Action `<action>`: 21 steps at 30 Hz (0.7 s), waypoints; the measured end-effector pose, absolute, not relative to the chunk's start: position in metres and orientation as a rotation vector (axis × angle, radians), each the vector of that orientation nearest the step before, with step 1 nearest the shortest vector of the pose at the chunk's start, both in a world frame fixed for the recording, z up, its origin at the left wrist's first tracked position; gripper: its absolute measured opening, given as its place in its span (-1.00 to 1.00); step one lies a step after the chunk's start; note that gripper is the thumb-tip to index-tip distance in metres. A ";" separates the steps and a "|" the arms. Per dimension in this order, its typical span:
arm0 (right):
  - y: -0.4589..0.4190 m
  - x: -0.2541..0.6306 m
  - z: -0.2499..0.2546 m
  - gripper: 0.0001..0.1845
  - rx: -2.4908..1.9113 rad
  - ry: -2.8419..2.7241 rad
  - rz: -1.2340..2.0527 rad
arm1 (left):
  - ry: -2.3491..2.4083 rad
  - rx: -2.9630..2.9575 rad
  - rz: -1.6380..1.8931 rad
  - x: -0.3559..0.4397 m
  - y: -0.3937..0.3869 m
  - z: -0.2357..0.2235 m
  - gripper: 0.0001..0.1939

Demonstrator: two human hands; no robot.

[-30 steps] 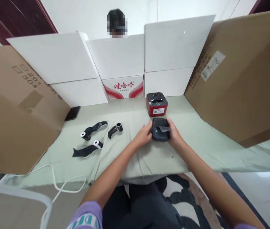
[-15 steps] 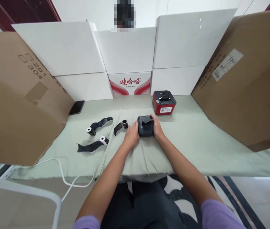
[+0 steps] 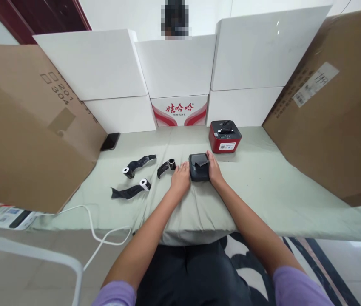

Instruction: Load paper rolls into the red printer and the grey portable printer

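A small black printer (image 3: 199, 173) with a dark strip poking out of its top slot stands on the cloth in front of me. My right hand (image 3: 214, 170) grips its right side, fingers reaching to the back corner. Beside the printer's left edge, my left hand (image 3: 180, 178) lies flat with fingers stretched out; whether it touches the printer I cannot tell. Left of that hand is a short, partly unrolled black roll (image 3: 166, 167). Two more black rolls with white cores, an upper one (image 3: 140, 163) and a lower one (image 3: 131, 191), trail loose strips.
A red and black printer (image 3: 225, 138) stands behind on the right. White boxes (image 3: 180, 68) wall off the back, with large cardboard boxes on the left (image 3: 33, 140) and right (image 3: 342, 127). A phone (image 3: 110, 141) lies at the left box; a white cable (image 3: 92, 225) hangs near the front edge.
My left hand has eased slightly away from the printer's side, its fingers flatter. The right hand stays on the printer. The whole view has shifted a little.
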State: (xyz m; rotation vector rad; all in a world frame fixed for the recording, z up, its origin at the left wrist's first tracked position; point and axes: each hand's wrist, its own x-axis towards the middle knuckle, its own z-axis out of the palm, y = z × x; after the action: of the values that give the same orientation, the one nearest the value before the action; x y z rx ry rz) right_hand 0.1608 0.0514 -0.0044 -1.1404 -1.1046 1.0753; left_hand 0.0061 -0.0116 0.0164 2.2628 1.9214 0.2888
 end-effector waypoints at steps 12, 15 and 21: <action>0.050 0.162 -0.005 -0.19 -1.143 -1.116 1.044 | 1.924 2.259 0.347 0.007 -0.011 0.013 -0.32; 0.050 0.163 -0.003 -0.21 -1.155 -1.114 1.037 | 1.930 2.256 0.364 0.008 -0.011 0.012 -0.32; 0.052 0.166 -0.007 -0.24 -1.172 -1.155 1.026 | 1.911 2.255 0.374 0.009 -0.011 0.012 -0.34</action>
State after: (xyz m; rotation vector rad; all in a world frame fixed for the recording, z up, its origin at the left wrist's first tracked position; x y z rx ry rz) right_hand 0.1660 0.0521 -0.0070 -1.1718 -1.1546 1.0264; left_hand 0.0087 -0.0109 0.0118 2.2546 1.9108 0.3738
